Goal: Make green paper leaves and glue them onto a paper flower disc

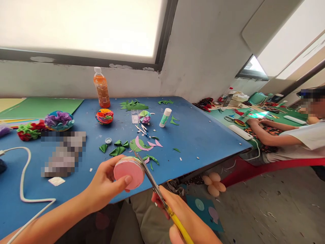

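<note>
My left hand (pixel 108 181) grips a stack of round paper discs (pixel 129 173), thumb pressed on the pink front face. In my right hand (pixel 177 206) are yellow-handled scissors (pixel 154 184), their blades against the right edge of the discs. Whether the blades are parted is hard to make out. Behind the discs lie folded green paper pieces (pixel 118 147), a green paper circle (pixel 137 145) and pink paper scraps (pixel 143 144). A glue stick (pixel 165 118) stands upright farther back, near a small pleated paper ball (pixel 145 117).
An orange drink bottle (pixel 101 88) stands by the wall. Ruffled paper balls (pixel 59 120) and a white cable (pixel 25 183) occupy the left of the blue table (pixel 203 135). At right, a co-worker (pixel 286 135) sits at another table. Paper scraps litter the floor.
</note>
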The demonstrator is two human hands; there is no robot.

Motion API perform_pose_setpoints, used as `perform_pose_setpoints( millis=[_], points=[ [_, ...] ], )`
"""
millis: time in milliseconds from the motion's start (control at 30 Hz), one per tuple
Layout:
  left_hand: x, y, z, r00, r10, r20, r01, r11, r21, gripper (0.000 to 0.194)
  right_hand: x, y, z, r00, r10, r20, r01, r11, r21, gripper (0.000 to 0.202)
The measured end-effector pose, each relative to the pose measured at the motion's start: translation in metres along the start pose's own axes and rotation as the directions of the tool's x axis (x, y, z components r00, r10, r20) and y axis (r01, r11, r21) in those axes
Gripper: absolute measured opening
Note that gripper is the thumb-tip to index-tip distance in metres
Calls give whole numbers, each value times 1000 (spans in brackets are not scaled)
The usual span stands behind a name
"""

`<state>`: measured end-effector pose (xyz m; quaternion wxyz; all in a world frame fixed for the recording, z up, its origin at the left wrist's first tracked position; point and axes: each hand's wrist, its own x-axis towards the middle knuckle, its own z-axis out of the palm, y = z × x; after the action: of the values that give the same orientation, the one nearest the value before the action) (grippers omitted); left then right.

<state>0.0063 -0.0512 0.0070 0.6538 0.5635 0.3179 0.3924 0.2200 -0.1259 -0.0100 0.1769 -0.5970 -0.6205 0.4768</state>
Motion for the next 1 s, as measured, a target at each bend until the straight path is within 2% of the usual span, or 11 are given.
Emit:
perform_pose_setpoints(
  millis=[133,267,367,500,633,700,767,900,1000],
  points=[
    [-1,-2,-1,1000,2,5,-2,999,33,37,-3,0,1,999,-34,9,34,999,-35,14],
    [-1,-6,-5,995,88,55,-94,988,124,24,-6,-6,-3,1000,-19,9,19,999,-34,14],
    [-2,-7,-4,984,171,53,-178,970,168,17,-7,-11,-4,1000,20,-4,-20,999,-35,6],
    [-2,-5,0,967,255,-21,-248,953,175,17,-7,-9,0,1000,-17,-6,17,997,-69,20],
    [-2,-8,5,950,294,-102,-281,951,126,25,-4,-2,5,993,-26,-113,11,992,-126,28],
    [-3,-11,4,947,293,-132,-284,955,84,32,-3,3,6,990,-23,-141,5,992,-125,29],
    [-3,-13,1,956,259,-136,-256,966,35,36,-2,8,5,994,0,-113,-10,996,-92,26],
    [-2,-12,-8,992,123,1,-123,992,16,38,-6,11,2,997,70,-12,-70,996,55,9],
    [1,-8,-11,991,105,81,-108,994,36,31,-13,6,-1,997,71,-6,-70,987,145,18]
  ],
)
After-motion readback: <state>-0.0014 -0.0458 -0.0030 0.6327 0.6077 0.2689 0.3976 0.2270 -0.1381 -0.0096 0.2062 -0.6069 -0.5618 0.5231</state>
